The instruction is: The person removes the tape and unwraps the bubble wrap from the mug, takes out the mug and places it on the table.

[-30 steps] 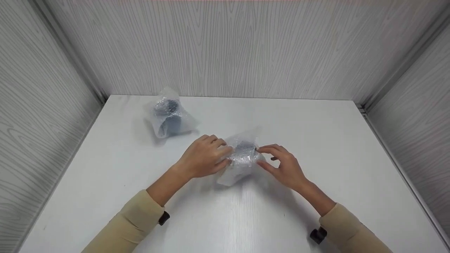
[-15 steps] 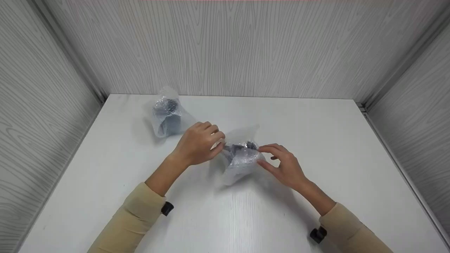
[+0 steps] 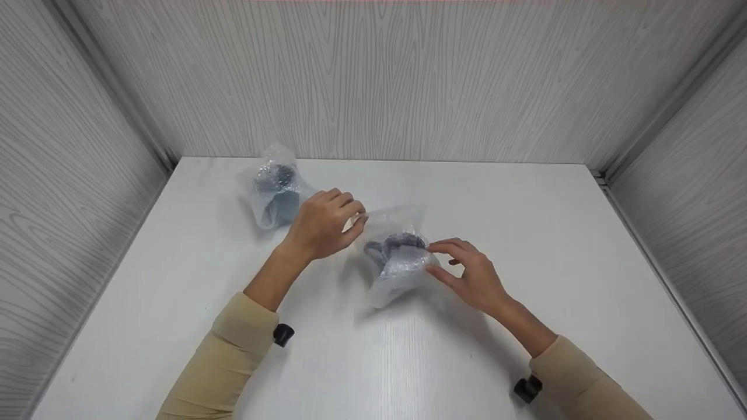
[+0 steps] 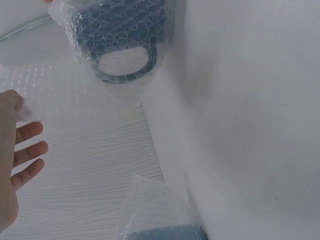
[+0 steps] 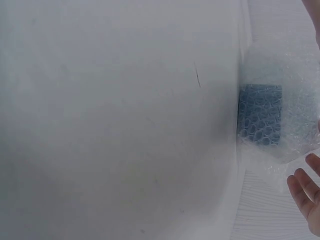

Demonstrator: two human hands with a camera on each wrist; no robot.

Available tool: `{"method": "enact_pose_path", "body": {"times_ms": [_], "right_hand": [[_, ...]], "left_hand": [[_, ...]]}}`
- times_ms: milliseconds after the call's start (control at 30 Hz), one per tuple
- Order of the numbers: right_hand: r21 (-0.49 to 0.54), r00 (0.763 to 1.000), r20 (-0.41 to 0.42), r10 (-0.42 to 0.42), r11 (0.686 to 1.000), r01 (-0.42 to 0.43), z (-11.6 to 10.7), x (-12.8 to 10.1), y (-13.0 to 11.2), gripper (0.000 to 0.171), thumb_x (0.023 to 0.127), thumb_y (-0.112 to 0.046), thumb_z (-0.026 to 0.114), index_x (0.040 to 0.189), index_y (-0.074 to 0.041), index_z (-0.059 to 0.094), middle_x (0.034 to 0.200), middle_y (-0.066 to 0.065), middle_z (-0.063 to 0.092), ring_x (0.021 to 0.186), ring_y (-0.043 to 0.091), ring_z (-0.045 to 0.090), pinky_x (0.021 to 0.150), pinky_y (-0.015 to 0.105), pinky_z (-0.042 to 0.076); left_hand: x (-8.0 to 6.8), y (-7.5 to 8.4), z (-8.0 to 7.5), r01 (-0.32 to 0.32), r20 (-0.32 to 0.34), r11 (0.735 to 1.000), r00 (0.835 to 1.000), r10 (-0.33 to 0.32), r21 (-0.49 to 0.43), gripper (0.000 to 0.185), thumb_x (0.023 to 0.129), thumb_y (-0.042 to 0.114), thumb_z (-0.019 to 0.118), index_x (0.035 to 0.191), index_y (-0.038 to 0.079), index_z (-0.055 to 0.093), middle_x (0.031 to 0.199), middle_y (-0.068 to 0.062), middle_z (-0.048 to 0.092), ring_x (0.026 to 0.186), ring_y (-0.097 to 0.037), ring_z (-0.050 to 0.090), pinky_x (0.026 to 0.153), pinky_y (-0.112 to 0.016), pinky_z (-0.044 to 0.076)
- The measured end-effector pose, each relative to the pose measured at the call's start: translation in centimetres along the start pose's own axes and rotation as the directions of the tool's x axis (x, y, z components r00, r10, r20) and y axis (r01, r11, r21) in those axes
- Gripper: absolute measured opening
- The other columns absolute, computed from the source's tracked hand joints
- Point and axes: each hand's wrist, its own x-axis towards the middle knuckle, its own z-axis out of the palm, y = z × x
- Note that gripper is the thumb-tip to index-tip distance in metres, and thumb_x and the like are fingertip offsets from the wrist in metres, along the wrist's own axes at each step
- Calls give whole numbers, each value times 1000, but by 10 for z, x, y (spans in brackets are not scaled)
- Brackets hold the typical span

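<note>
Three wood-grained walls (image 3: 373,81) are set around a white counter (image 3: 373,361). At its middle, the near bundle (image 3: 404,267) is held between thumb and forefinger by the right grip (image 3: 474,281); its wrap flap (image 3: 400,218) is pinched by the left grip (image 3: 328,224). A looped handle (image 4: 125,78) is shown clearly only by the left wrist view, where the far bundle (image 3: 273,192) is cut off. Two bundles are counted.

White desk (image 3: 327,361) shows light glare (image 3: 402,356) on its near half. Gray wood-grain walls (image 3: 373,76) stand behind and on both sides. Gray strips (image 3: 110,81) line the corners.
</note>
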Motion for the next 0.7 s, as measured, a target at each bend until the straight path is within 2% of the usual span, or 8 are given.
{"method": "enact_pose_path", "body": {"times_ms": [267,500,700], "right_hand": [[2,1000,11,4,1000,-4,0,1,1,34,94,-24,81,127,-17,74,127,0,74,123,22,69,88,48,65],[-6,1000,5,-6,1000,6,0,0,2,34,93,-22,82,126,-16,74,127,1,74,123,23,69,88,48,65],[-6,1000,5,-7,1000,7,0,0,2,35,93,-22,82,126,-15,74,127,1,74,123,23,69,88,47,65]], "left_hand": [[3,-11,4,90,15,995,996,-89,-51,12,99,18,69,92,10,76,85,-5,75,78,-25,70,70,-41,60],[6,-18,11,141,6,989,990,-141,-50,14,100,19,68,93,9,75,84,-5,76,75,-25,70,67,-40,59],[8,-24,20,212,11,976,977,-212,-51,13,101,17,67,94,8,75,83,-6,76,73,-26,70,64,-41,59]]}}
